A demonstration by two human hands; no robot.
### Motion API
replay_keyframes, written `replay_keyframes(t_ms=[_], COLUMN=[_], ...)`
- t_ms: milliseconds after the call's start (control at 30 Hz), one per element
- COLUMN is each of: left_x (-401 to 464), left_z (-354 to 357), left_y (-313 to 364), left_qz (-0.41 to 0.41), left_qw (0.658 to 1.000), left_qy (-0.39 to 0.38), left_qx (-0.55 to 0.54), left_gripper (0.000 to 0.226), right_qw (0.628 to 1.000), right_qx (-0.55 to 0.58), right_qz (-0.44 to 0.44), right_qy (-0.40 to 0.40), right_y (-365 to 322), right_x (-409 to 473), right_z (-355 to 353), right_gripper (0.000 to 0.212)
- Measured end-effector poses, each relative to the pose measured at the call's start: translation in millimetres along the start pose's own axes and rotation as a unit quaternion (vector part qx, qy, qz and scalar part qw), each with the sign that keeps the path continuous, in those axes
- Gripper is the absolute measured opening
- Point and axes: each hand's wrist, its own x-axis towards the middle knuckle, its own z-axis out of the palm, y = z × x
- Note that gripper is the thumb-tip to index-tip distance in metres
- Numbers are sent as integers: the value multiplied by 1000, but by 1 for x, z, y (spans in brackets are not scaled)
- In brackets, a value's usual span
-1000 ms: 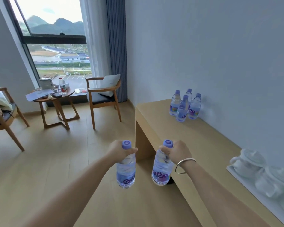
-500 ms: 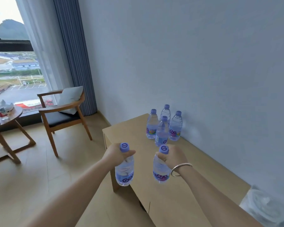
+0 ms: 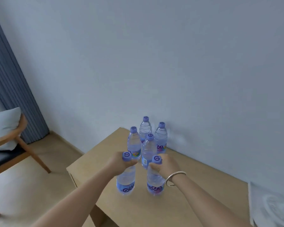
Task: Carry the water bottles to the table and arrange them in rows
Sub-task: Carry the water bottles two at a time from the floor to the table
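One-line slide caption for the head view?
Left hand and right hand each hold a water bottle by the neck above the table, near four standing bottles.

Light wooden table [image 3: 195,202] against grey wall; four capped water bottles [image 3: 147,141] upright at far corner, clustered two by two, close together; white tray [image 3: 259,202] at right edge, contents blurred

Moved closer: my two clear purple-capped plastic water bottles [image 3: 126,179] [image 3: 155,181] now over light wooden counter [image 3: 195,185], just before four standing bottles [image 3: 147,141].
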Motion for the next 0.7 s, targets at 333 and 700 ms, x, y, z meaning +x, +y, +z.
replay_keyframes(t_ms=[333,700], left_x=[81,92], left_z=[-11,-10], left_y=[-6,-23], left_qz=[28,-4], left_qw=[995,982], left_qy=[-97,-167], left_qx=[9,85], left_gripper=[24,31], right_qw=[992,990], right_qx=[0,-45], right_qz=[102,117], right_qy=[71,62], right_y=[-15,-12], right_x=[33,30], right_z=[14,17], right_gripper=[18,27])
